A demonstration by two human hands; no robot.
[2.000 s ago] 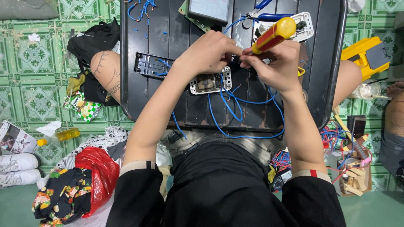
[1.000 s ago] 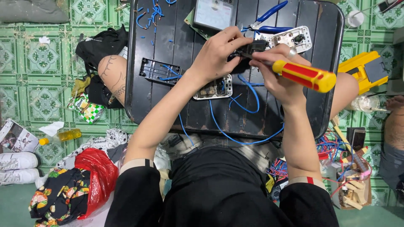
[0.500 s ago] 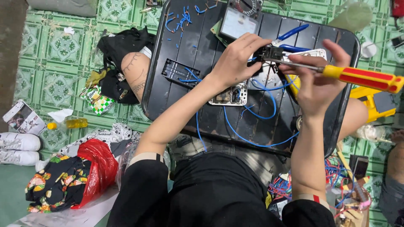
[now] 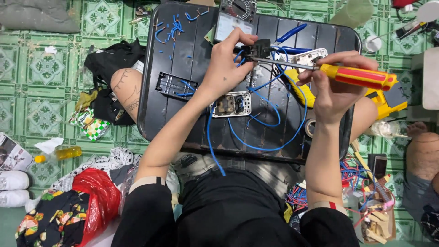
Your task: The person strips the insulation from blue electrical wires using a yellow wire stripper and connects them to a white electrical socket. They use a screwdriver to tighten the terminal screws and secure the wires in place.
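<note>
So the small black electrical part (image 4: 257, 48) is pinched up off the dark tray, blue wires (image 4: 270, 114) trailing from it in loose loops. The screwdriver (image 4: 340, 73), yellow handle with red stripes, lies nearly level, its metal shaft pointing left with the tip right at that part.

The screwdriver (image 4: 336, 73) has a glossy yellow-and-red plastic handle and a bare metal shaft. The black tray (image 4: 192, 41) looks like glossy, scuffed plastic, perhaps painted metal. Blue wire (image 4: 274, 147) wears smooth plastic insulation; floor tiles (image 4: 41, 73) shine.
</note>
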